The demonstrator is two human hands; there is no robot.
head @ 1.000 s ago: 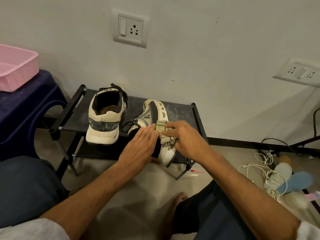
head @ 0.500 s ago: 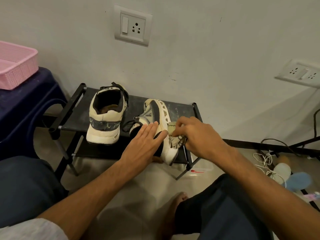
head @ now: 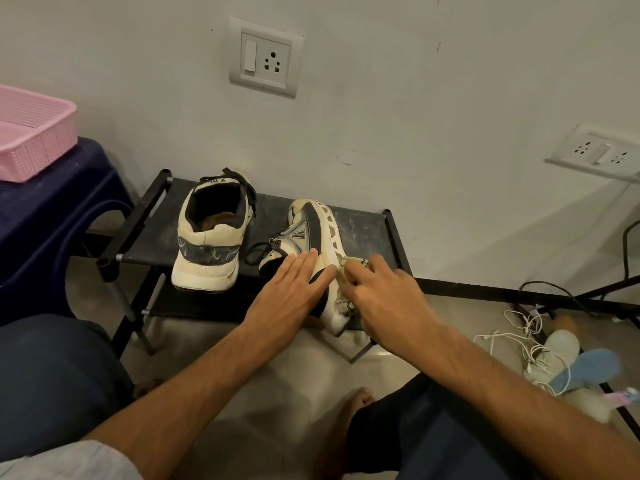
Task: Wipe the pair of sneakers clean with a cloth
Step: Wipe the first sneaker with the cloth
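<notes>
Two white and dark sneakers sit on a low black shoe rack (head: 367, 230). The left sneaker (head: 207, 233) stands upright with its heel toward me. The right sneaker (head: 311, 233) lies on its side, sole facing right. My left hand (head: 291, 289) rests flat on its upper with straight fingers. My right hand (head: 384, 296) pinches a small pale patterned cloth (head: 349, 268) against the sole edge near the heel. Most of the cloth is hidden under that hand.
A pink basket (head: 31, 133) sits on a dark blue stool (head: 52, 216) at the left. Wall sockets (head: 265, 57) are above the rack. Tangled white cables (head: 526, 341) and soft items lie on the floor at the right. My knees and bare foot are below.
My right hand with the cloth slid from the sneaker's upper side over to the sole edge on the right. The left hand stayed flat on the shoe.
</notes>
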